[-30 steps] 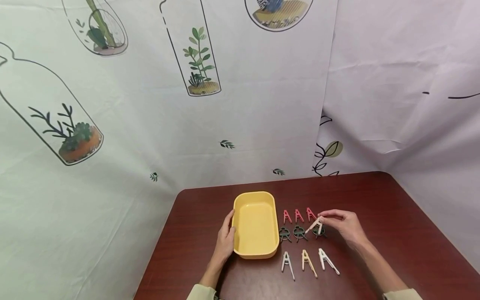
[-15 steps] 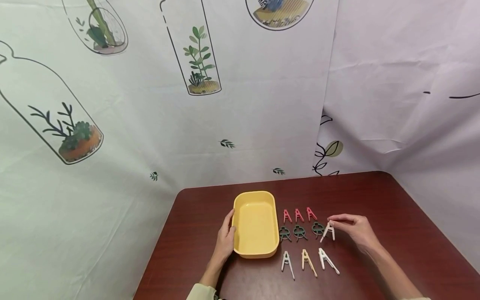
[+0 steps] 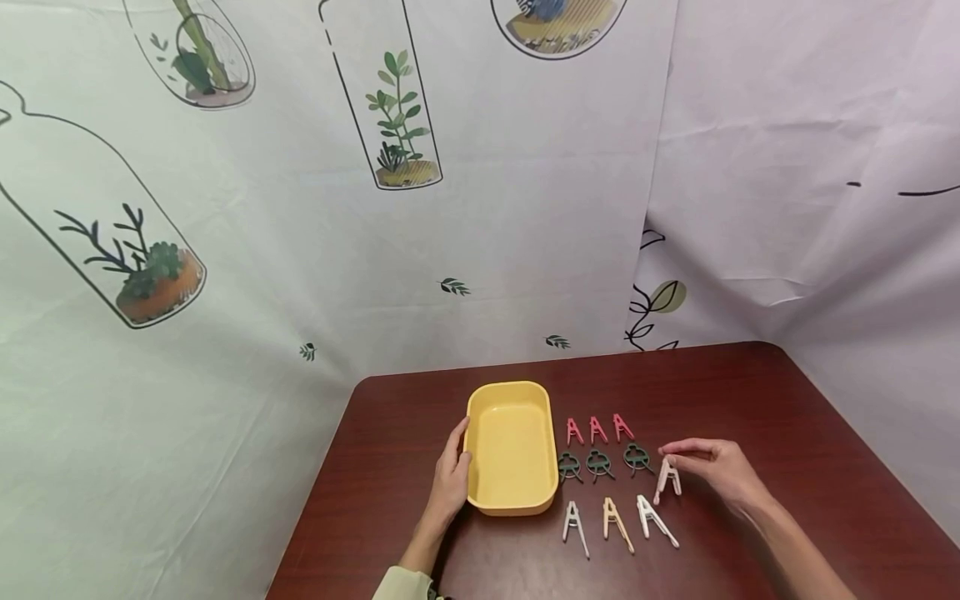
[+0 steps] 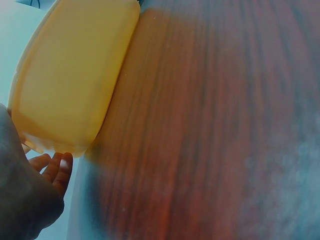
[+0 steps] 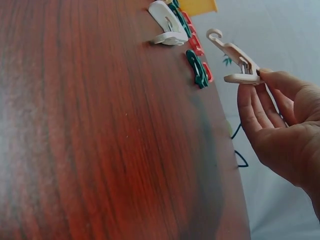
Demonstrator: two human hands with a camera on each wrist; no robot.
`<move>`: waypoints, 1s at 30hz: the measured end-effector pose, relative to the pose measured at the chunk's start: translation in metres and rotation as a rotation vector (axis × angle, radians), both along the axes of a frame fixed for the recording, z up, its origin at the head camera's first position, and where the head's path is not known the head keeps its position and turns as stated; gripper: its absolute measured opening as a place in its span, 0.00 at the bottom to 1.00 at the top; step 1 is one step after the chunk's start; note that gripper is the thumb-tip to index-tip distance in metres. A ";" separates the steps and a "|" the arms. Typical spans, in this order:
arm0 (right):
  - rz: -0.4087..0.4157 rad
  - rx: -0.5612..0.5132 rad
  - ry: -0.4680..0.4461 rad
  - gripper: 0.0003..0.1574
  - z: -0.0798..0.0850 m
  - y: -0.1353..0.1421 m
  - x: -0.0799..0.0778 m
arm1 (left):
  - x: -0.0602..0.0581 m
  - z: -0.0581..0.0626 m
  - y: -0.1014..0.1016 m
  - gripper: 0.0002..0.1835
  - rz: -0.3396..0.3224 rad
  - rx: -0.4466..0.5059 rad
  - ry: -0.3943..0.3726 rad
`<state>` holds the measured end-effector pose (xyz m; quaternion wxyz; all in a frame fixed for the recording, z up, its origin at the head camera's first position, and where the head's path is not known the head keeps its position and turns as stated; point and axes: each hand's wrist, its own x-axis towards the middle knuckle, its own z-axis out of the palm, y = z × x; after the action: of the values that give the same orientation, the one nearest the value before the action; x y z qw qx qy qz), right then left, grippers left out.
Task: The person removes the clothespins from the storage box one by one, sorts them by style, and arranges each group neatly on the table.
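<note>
My left hand (image 3: 448, 485) grips the left side of a yellow plastic tub (image 3: 513, 458), with the thumb over the rim. Its fingers bend under the tub's end in the left wrist view. Between the thumb and fingers of my right hand (image 3: 722, 475), a pale pinkish clothespin (image 5: 242, 78) is pinched by its handle end. It has a hooked leg that points down towards the table in the head view. Just left of it lies a round dark green clip (image 3: 636, 457). The white clothespin (image 3: 646, 510) lies nearest in front.
Three red clothespins (image 3: 597, 430) line the back, right of the tub. Two more green clips (image 3: 598, 464) lie beside the tub. In the front row are a grey-white clothespin (image 3: 573, 518) and a yellow one (image 3: 609, 510). A printed cloth (image 3: 480, 250) hangs behind the dark red table (image 3: 420, 417).
My right hand has carried the pinkish clothespin right and towards me, away from above the rightmost green clip. The clothespin's legs have swung downward. My left hand and the tub stay put.
</note>
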<state>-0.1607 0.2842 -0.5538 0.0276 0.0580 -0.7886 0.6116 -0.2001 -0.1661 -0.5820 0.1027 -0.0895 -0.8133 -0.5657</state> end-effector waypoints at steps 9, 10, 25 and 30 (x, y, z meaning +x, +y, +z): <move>0.125 -0.009 -0.044 0.14 -0.004 0.012 0.006 | 0.000 -0.001 0.000 0.33 0.004 -0.012 0.000; 0.142 -0.010 -0.045 0.15 -0.004 0.013 0.006 | 0.000 -0.001 0.000 0.33 0.004 -0.015 0.007; 0.303 -0.065 -0.025 0.13 -0.011 0.031 0.006 | 0.000 0.000 0.000 0.32 0.005 -0.017 0.009; 0.323 -0.041 -0.050 0.12 -0.011 0.036 0.006 | 0.000 0.001 0.000 0.32 -0.001 -0.005 0.006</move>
<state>-0.1543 0.3203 -0.5647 -0.0897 0.1681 -0.7569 0.6252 -0.2001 -0.1661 -0.5808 0.1048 -0.0920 -0.8144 -0.5633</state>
